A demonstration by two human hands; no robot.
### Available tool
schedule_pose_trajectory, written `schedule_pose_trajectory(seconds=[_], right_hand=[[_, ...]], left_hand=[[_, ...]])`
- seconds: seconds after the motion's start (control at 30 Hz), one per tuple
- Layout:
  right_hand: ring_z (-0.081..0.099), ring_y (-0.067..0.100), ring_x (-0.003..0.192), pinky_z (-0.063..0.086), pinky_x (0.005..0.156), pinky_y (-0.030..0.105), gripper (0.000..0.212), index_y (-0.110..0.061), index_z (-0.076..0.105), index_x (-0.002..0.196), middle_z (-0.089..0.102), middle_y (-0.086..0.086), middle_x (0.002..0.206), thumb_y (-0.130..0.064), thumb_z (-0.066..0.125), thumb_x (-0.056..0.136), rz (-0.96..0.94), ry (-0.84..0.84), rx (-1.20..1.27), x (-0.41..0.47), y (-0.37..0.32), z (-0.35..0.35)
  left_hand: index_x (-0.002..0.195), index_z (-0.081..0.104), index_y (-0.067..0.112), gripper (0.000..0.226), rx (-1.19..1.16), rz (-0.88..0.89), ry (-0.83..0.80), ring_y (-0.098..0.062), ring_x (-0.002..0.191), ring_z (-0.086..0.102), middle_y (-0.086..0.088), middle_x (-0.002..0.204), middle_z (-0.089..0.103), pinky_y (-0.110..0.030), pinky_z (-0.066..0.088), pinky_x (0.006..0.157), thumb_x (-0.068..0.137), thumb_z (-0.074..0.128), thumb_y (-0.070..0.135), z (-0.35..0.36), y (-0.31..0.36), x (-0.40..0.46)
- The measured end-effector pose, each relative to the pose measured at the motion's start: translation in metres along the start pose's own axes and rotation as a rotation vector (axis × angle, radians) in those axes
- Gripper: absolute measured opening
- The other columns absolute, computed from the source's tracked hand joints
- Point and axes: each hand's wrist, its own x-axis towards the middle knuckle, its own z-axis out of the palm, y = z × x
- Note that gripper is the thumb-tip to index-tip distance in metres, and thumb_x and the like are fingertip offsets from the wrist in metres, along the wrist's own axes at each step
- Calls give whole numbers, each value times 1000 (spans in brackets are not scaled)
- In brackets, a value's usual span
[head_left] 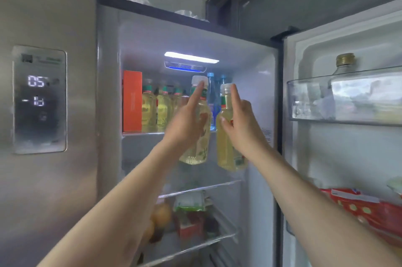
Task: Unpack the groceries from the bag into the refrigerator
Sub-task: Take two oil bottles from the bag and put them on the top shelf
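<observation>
Bottles are going up to the top shelf [139,133]. The left hand [187,123] is holding one bottle [199,136], the right hand [241,123] another bottle [226,149], pointer fingers straight. They might be bumping together or slipping off the shelf edge.

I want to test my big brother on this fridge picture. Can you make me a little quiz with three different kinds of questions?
1. True or false: each hand holds one bottle of yellow drink.
2. What stands at the far left of the top shelf? A) an orange box B) a blue bowl C) a green pot
3. Fill in: the caps on the two held bottles are ____.

Key:
1. True: left hand on one bottle, right hand on the other bottle.
2. A, the orange box.
3. White.
</observation>
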Motion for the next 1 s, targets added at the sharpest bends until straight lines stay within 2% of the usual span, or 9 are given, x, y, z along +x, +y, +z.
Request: schedule_pose_trajectory(seconds=[0.07,0.1,0.2,0.3,0.4,0.5,0.63,0.8,1.0], right_hand=[[57,30,92,50,84,45,79,-31,4,150,46,10,114,-20,57,92,-10,11,41,28,8,18],[55,29,96,49,85,44,79,-30,4,150,46,10,113,-19,56,92,-14,18,53,41,11,27],[50,26,104,43,81,30,79,-26,4,152,46,12,118,-20,56,93,-25,43,61,77,20,60],[46,26,111,30,80,23,79,-22,1,153,45,15,124,-23,54,95,-22,69,43,109,29,96],[45,31,110,36,87,33,76,-22,1,153,44,19,123,-23,50,95,-40,89,104,132,35,126],[48,33,104,41,91,38,77,-22,4,153,42,19,122,-21,52,94,-48,95,170,150,39,151],[47,35,105,42,96,46,78,-18,11,153,43,18,118,-18,57,90,-41,86,201,166,43,182],[47,35,106,43,94,48,82,-23,5,153,43,16,118,-21,55,89,-22,24,242,173,47,213],[46,35,105,45,88,45,77,-28,4,152,41,16,120,-20,50,91,37,-49,267,181,54,240]], left_hand=[[144,-1,53,74,66,-72,22,-29,110,56,-12,143,37,-39,48,84,97,50,27,1,-17,26],[143,-2,55,75,97,-93,48,-30,115,54,-12,143,37,-41,48,86,96,50,28,1,-27,38],[147,4,47,77,147,-50,154,-31,113,51,-13,129,43,-42,47,84,94,53,21,9,-60,64],[150,9,37,77,137,-9,253,-31,114,45,-14,118,45,-43,43,91,92,54,16,18,-86,90],[150,9,37,74,177,-3,297,-31,116,40,-14,118,44,-41,37,93,92,52,19,31,-107,119],[150,11,37,72,181,-47,287,-32,113,44,-14,121,42,-39,38,90,92,52,23,47,-126,137],[150,5,38,71,204,-147,260,-30,111,47,-10,126,39,-41,40,91,94,49,30,64,-152,149],[146,1,49,70,173,-207,222,-30,108,49,-8,124,40,-46,44,93,96,47,31,79,-178,159],[145,-3,50,71,134,-260,133,-33,125,41,-11,139,32,-50,40,102,97,46,29,89,-201,170]])
